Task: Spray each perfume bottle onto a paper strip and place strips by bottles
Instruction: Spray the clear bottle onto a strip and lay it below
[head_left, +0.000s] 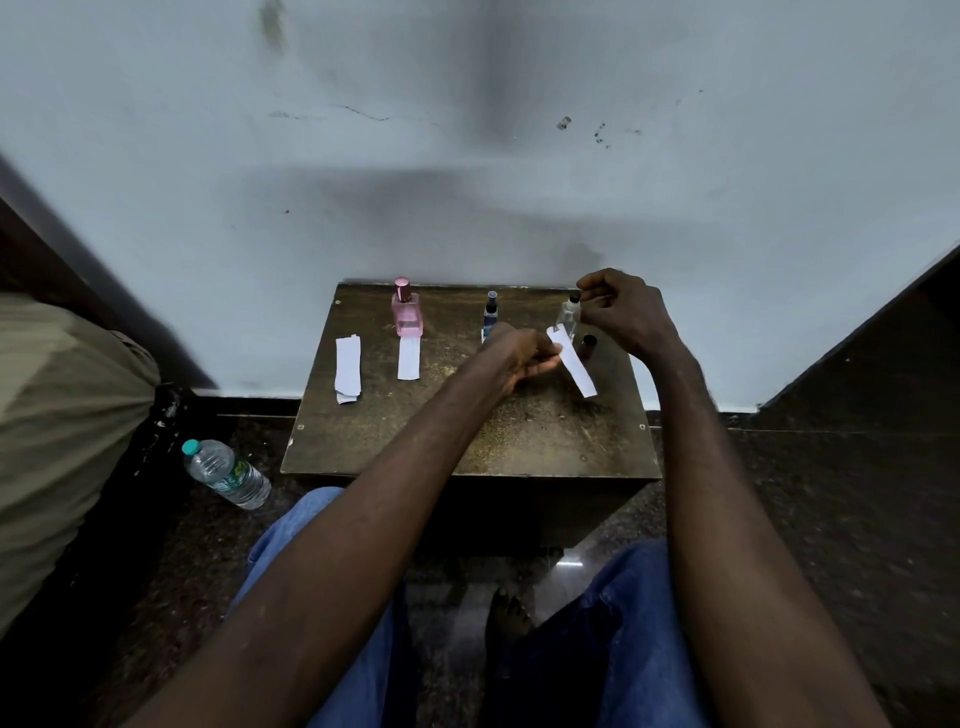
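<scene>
left hand (519, 358): over the middle of the table, fingers curled, thumb and fingertips pinching a paper strip near its upper end.
held paper strip (577, 370): white, slanting; its upper end is just in front of the clear perfume bottle, and its free end points toward the table's right front.
right hand (623, 312): near the back right corner, fingers curled, thumb and forefinger gripping the top of the clear perfume bottle.
clear perfume bottle (568, 314): colourless glass with a black spray head, slightly tilted. Its contents cannot be told, nor whether its base touches the table. No writing is legible.
small brown bottle (588, 347): just beside the clear bottle, toward the right edge; too dark to tell more.
pink perfume bottle (407, 312): upright near the back edge, left of centre, pink through the glass, rosy cap on.
blue spray bottle (490, 312): slim, upright at the middle of the back edge, with a dark sprayer and a blue label whose print is too small to read. The left hand hides its base.
laid paper strip (409, 358): flat, its end touching the front of the pink perfume bottle.
spare strips (347, 366): a white stack near the left edge.
table (467, 441): small, dark wood, back edge against a pale wall.
water bottle (227, 473): on the floor left of the table, clear plastic, teal cap, green label unreadable.
</scene>
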